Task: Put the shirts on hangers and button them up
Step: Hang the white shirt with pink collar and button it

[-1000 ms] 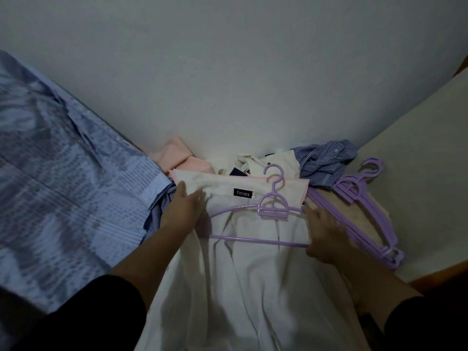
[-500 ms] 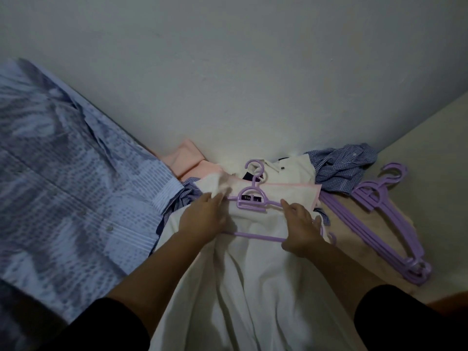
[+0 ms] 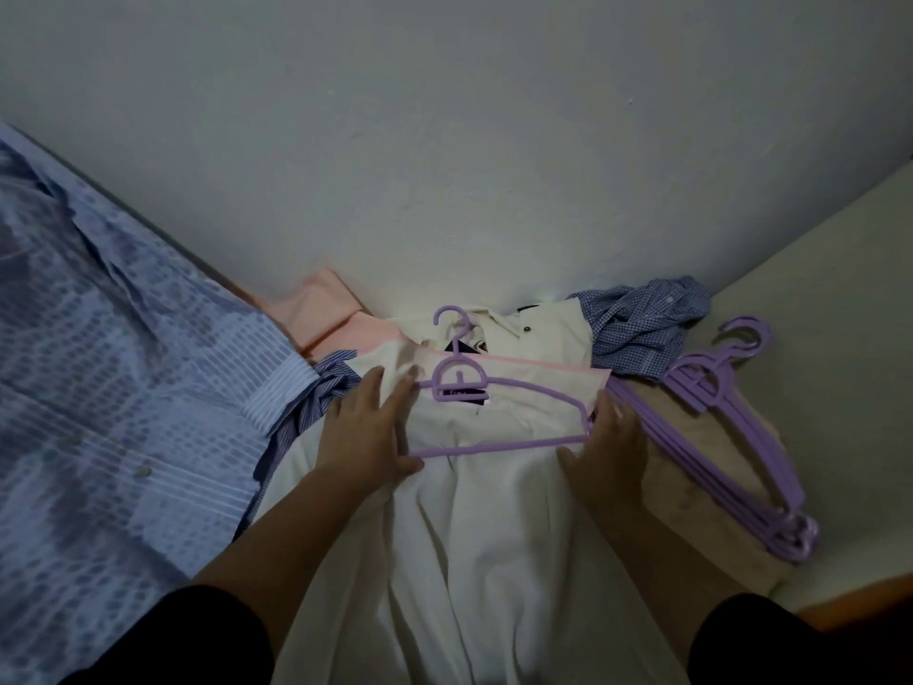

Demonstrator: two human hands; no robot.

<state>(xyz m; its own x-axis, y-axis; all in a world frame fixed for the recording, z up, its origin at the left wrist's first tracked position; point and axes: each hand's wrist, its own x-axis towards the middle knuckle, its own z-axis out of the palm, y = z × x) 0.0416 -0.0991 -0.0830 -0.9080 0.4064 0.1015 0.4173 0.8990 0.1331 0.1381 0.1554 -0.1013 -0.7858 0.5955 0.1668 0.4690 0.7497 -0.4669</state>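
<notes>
Pale surface (image 3: pixel 840 269) against a wall, white shirt (image 3: pixel 469 561) spread mid-surface, lilac hanger stack (image 3: pixel 731 437) toward right edge, blue patterned shirt (image 3: pixel 99 388) at left, checked shirt (image 3: pixel 637 323) and pink garment (image 3: pixel 321 309) by the wall

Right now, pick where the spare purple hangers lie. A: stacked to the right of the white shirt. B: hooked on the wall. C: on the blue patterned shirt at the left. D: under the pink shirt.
A: the stack of spare purple hangers lies on the surface past the right hand, right of the white shirt, with one purple hanger lying on that shirt's collar.
</notes>
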